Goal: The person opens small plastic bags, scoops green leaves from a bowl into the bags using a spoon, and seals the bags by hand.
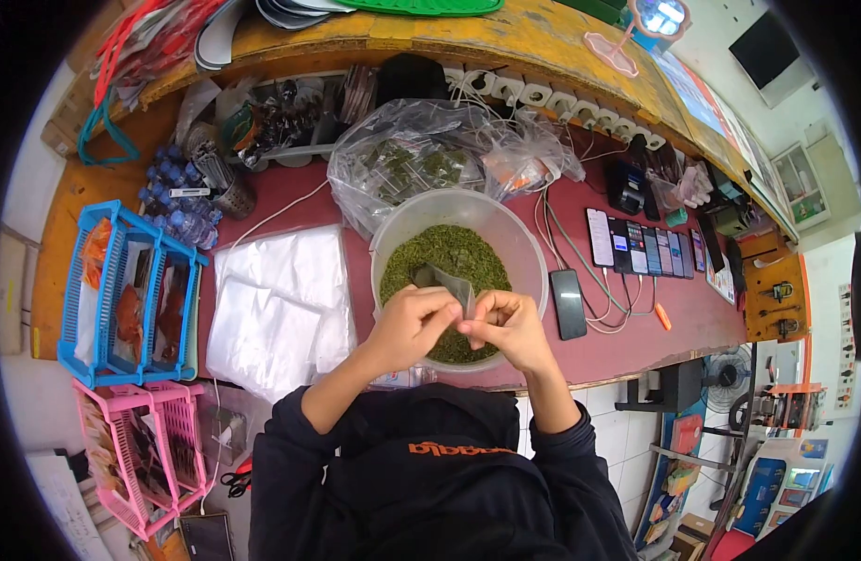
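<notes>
At the centre I see the round tub (531,238) of green flakes (449,248); over it, left hand (414,327) and right hand (507,327) pinch a small clear bag (451,285), fingers nearly closed. At twelve o'clock, a large plastic bag (356,154) holds filled packets (402,171).

A narrow gap lies left of the tub (530,271), a bag (407,154) blocking behind.

Fingers (433,303) cover part of the small translucent plastic bag (452,284); the top edge cuts off the bright green plastic object (430,6).
</notes>
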Tool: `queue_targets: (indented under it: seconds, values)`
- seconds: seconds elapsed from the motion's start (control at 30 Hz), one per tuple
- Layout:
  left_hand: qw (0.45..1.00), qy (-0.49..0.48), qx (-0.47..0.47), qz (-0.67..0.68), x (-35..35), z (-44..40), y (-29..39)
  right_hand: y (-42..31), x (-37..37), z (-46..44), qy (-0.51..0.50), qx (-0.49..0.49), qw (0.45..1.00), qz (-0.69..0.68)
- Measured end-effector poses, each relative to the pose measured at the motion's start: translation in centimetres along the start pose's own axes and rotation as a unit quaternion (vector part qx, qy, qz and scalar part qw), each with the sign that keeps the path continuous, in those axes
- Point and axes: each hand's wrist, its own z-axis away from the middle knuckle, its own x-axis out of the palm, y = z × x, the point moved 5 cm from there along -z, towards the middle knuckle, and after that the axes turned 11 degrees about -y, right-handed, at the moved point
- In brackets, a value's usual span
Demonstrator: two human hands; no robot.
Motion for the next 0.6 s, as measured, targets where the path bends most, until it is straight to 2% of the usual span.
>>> queue_targets:
  seconds: [0.07, 0.1, 0.2, 0.27, 0.37, 0.43, 0.47, 0.53, 0.6]
  values:
    - [0.993, 0.011, -0.059, 0.103, -0.2, 0.6, -1.4, 0.0, 0.0, 0.4, -0.04, 0.027, 0.998, -0.038]
    - [0.993, 0.012, -0.059, 0.102, -0.2, 0.6, -1.2, 0.2, 0.3, 0.5, -0.079, 0.053, 0.993, -0.075]
    - [0.993, -0.008, -0.048, 0.107, 0.0, 0.5, -0.2, 1.1, 1.0, 0.0, -0.069, 0.032, 0.997, -0.01]
    - [0.993, -0.024, -0.115, -0.024, 0.1, 0.4, 0.0, 1.6, 1.4, -0.1, -0.062, 0.016, 0.998, 0.011]
    - [0.998, 0.018, -0.065, -0.006, 0.3, 0.5, -0.1, 2.1, 1.0, -0.1, -0.018, 0.031, 0.997, 0.07]
    - [0.998, 0.022, -0.06, -0.025, 0.5, 0.6, 0.2, 2.3, 0.9, -0.3, -0.038, -0.012, 0.999, -0.018]
    - [0.997, 0.028, -0.055, -0.045, 0.4, 0.5, 0.4, 2.4, 1.1, -0.3, -0.039, -0.012, 0.999, -0.018]
    - [0.996, 0.011, -0.075, -0.048, 0.4, 0.4, 0.9, 2.2, 1.0, -0.1, 0.016, -0.011, 1.0, 0.016]
    - [0.994, -0.007, -0.093, -0.05, 0.8, 0.3, 0.6, 2.1, 0.9, 0.0, 0.001, 0.003, 1.0, 0.017]
